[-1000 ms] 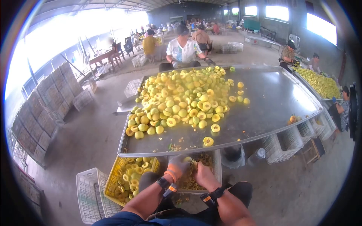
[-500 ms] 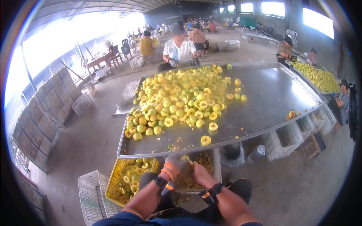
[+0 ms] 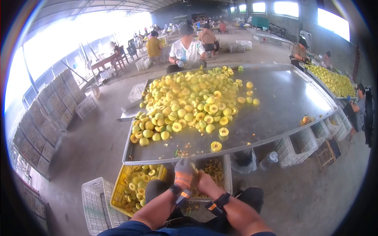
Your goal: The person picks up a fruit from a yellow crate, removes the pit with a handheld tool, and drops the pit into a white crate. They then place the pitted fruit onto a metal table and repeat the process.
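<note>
Your left hand [image 3: 184,172] grips a fruit [image 3: 194,168] just off the near edge of the tabletop [image 3: 271,102]; hold it firm over the bin [image 3: 228,173]. I can't tell what your curled right hand [image 3: 207,184] holds.

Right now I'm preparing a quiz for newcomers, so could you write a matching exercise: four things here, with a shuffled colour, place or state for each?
1. Left hand
2. Table
3. Right hand
4. Yellow crate

A. ungloved
B. lower than the table edge, holding fruit halves
C. gloved, grey and orange
D. metal, bearing a fruit heap

Pairs: 1-C, 2-D, 3-A, 4-B
</note>
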The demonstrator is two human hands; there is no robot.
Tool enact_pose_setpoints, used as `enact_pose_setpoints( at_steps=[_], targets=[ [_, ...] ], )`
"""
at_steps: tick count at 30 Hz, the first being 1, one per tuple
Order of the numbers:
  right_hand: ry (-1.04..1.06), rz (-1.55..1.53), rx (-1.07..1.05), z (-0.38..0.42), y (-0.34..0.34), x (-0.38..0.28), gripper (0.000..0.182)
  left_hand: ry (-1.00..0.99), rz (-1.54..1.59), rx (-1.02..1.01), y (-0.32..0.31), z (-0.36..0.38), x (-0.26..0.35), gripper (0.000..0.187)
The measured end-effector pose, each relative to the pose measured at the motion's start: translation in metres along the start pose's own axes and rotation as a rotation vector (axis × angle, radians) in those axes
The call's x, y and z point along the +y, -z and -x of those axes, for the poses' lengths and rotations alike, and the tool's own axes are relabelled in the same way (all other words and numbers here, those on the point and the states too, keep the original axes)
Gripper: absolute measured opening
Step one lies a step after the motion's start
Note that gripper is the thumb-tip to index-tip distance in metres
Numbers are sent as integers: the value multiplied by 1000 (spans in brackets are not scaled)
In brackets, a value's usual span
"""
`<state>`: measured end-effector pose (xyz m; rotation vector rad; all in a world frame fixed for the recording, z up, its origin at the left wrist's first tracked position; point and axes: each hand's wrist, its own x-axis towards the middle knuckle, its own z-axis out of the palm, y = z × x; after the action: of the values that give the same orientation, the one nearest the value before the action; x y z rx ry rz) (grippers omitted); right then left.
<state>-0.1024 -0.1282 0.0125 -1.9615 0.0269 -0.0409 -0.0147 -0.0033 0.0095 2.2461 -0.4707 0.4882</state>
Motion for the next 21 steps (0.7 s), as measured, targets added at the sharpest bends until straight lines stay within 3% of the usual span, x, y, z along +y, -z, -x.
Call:
enact_pose_setpoints(
  at_steps=[2, 5, 8, 10, 12, 14, 17, 19, 21],
  targets=[
    [-42, 88, 14, 3, 1, -8, 30, 134, 190, 42, -7, -1, 2, 17],
    [50, -174, -86, -1, 1, -1, 32, 169, 291, 45, -7, -1, 3, 21],
    [-49, 10, 5, 0, -2, -6, 31, 182, 306, 43, -6, -4, 8, 22],
    [-123, -234, -122, 1, 11, -17, 34, 253, 288, 21, -6, -5, 7, 21],
    [-106, -330, -170, 2, 13, -20, 34, -74, 39, 81, -1, -9, 1, 15],
    [7, -267, -140, -4, 11, -10, 32, -77, 60, 77, -4, -11, -1, 11],
    [39, -86, -29, -7, -3, 5, 31, 259, 316, -33, -7, -8, 0, 17],
    [50, -220, -79, -6, -1, 4, 29, 277, 272, -99, -4, -9, -2, 22],
    [32, -328, -146, -2, 6, -8, 24, 35, 104, -71, -1, -8, -5, 28]
  ],
)
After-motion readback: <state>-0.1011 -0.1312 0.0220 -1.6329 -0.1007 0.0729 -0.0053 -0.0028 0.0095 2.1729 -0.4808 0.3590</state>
